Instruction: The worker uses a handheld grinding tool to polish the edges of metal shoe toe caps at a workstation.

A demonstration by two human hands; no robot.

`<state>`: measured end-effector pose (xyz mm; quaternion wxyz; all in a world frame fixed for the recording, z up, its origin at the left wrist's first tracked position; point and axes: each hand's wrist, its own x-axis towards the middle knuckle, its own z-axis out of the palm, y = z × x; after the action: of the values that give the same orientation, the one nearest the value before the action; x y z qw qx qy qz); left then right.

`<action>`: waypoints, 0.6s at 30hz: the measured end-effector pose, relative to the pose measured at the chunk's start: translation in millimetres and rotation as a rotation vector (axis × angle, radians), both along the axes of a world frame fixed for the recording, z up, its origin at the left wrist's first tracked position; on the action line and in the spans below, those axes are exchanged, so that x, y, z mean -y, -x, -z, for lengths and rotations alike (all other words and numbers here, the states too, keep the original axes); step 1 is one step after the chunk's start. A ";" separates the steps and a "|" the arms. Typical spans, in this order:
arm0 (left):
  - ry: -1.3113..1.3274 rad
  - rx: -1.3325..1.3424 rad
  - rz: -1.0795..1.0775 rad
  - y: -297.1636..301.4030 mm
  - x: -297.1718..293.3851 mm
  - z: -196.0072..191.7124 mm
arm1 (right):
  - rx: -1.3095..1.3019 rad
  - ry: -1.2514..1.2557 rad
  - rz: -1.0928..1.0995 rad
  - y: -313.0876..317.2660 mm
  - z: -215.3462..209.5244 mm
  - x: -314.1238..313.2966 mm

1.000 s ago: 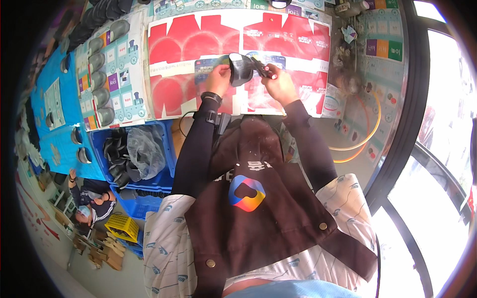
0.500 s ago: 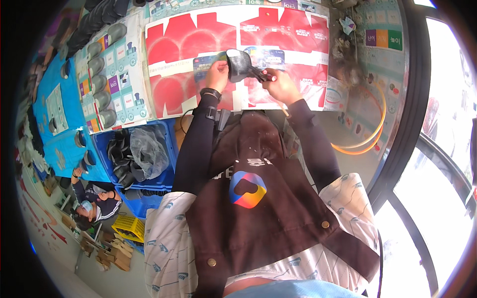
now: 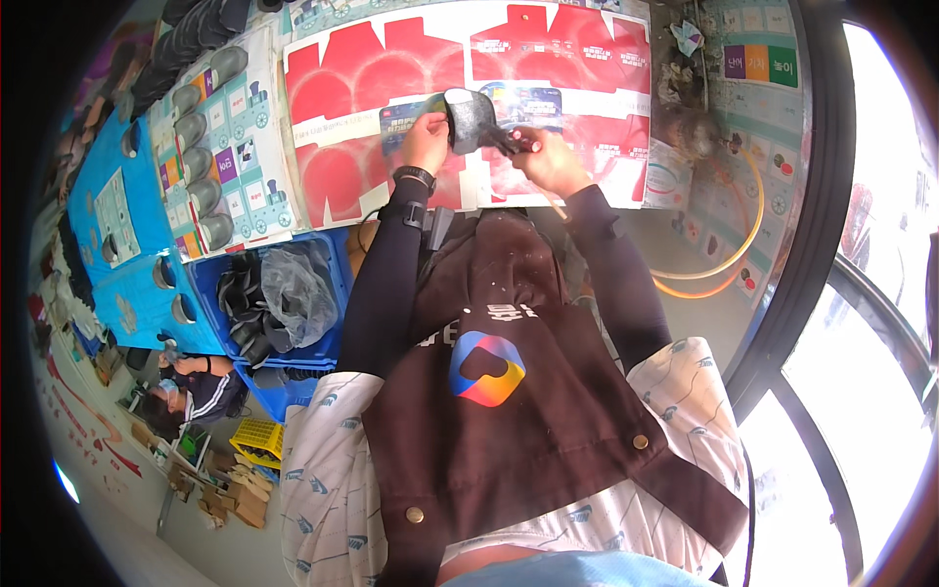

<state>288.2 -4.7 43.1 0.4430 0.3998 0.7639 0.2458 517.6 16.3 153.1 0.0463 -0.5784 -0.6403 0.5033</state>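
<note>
My left hand is closed on the left edge of a dark grey, curved, cup-shaped piece. The piece is held above the table, with its pale rounded part toward the far side. My right hand is closed round a dark hand tool that looks like a spray gun. The tool's front end is at the right side of the piece; whether they touch is hidden. A thin pale tube shows below my right hand. Under both hands lie red and white printed card sheets.
Similar grey pieces stand in a row at left, near a blue-covered table. A blue crate holds dark pieces and a clear plastic bag. An orange hose loops at right. A co-worker is at lower left.
Both hands keep their holds, and the curved piece has turned slightly. The right hand has shifted a little nearer me. At lower left, the co-worker's hands have moved together around a small grey thing.
</note>
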 end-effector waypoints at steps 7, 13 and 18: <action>-0.048 0.081 -0.082 -1.6 0.9 14.3 | -0.092 0.061 -0.004 -4.5 1.2 8.9; -0.097 0.097 -0.073 -6.5 -0.7 9.8 | 0.106 -0.152 0.135 0.1 -6.1 -5.8; -0.102 -0.013 0.014 -8.9 -3.2 -1.4 | 0.131 -0.199 0.106 -0.1 -6.9 -5.3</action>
<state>297.1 -1.5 44.4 0.4186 0.4288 0.7504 0.2789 517.6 21.6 160.0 0.0880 -0.6354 -0.6574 0.3954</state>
